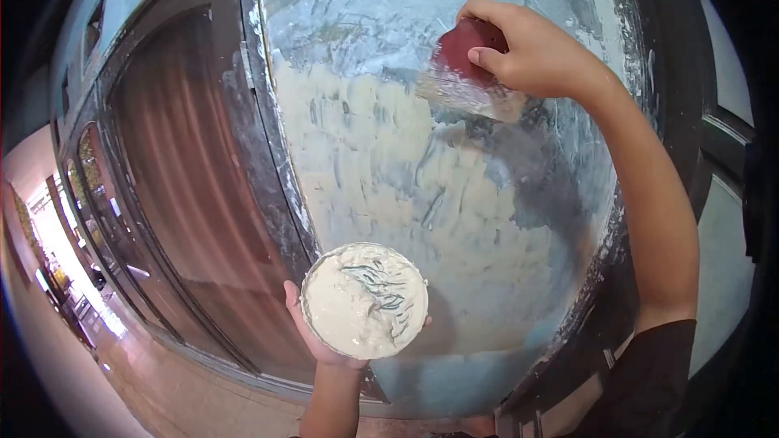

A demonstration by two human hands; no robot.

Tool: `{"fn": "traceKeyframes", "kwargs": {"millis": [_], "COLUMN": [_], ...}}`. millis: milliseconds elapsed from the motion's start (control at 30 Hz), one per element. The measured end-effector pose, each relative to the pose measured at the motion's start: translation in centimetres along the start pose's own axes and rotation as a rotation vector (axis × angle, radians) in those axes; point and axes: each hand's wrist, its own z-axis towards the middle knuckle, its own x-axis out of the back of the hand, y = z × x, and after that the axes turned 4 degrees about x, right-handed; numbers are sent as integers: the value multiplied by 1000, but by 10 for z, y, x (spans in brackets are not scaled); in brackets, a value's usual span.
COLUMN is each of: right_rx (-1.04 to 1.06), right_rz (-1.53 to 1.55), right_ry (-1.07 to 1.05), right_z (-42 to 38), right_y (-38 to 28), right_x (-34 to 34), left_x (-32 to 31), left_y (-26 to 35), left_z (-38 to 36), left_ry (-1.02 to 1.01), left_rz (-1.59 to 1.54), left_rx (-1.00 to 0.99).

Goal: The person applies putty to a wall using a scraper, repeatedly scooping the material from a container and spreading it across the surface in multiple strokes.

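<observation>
My left hand (302, 320) holds a round bowl of cream-coloured putty (333, 300) from below, its thumb and a fingertip showing at the sides. Grooves and bluish streaks mark the putty's right half. Higher up, my right hand (527, 49) grips a dark red putty scraper (461, 50) between thumb and fingers. Its wide lower edge is smeared with putty and lies right at the wall panel (381, 154). Cream putty in rough patches covers the middle of that panel, while grey-blue surface shows above and to the right.
Left of the panel runs a dark, putty-spattered frame (272, 113) beside a window with a reddish-brown curtain (191, 154). A dark panelled door (718, 146) stands at the right. Tiled floor (203, 393) stretches along the lower left toward a bright opening.
</observation>
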Motion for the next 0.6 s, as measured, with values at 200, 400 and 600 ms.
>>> {"fn": "traceKeyframes", "kwargs": {"millis": [200,400,600], "right_rx": [-183,-119,-157], "right_rz": [-117,-28,35], "right_ry": [-106,-165,-261], "right_z": [23,30,24], "right_y": [30,48,50], "right_x": [-11,-24,-16], "left_x": [-4,25,29], "left_y": [11,13,10], "left_z": [-10,-23,-21], "left_ry": [233,318,178], "left_rz": [-39,-77,18], "left_rx": [-196,-273,-183]}}
